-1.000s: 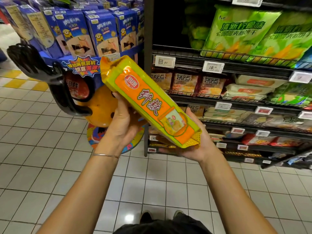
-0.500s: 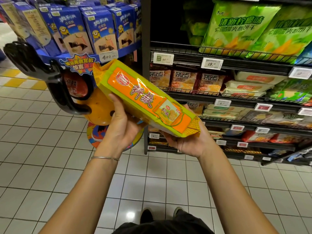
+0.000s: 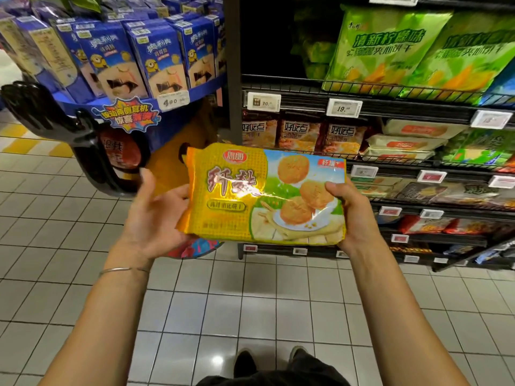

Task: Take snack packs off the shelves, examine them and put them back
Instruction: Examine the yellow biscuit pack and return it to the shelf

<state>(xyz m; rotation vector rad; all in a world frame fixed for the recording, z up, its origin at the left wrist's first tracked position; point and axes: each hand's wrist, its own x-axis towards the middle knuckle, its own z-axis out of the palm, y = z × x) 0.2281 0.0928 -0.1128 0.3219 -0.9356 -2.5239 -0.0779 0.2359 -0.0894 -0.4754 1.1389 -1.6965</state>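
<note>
A yellow biscuit pack (image 3: pixel 250 196) with red lettering and pictured round biscuits lies level in front of me, its printed front face toward the camera. My left hand (image 3: pixel 156 218) holds its left end from below, thumb raised and palm showing. My right hand (image 3: pixel 354 215) grips the right end, thumb over the front face. The pack hangs in mid-air before the lower shelves (image 3: pixel 362 162), touching none of them.
Black wire shelves at right carry green biscuit bags (image 3: pixel 390 48), brown packs (image 3: pixel 301 135) and white price tags (image 3: pixel 344 108). At left stands a blue display (image 3: pixel 133 65) of cartoon-printed boxes with a black arm-shaped prop (image 3: pixel 55 123). White floor tiles (image 3: pixel 250 302) lie below; my shoes (image 3: pixel 245 360) show.
The pack turned from showing its narrow orange side, tilted, to lying level with its wide front face toward me. It also dropped lower, and my right thumb came over the front.
</note>
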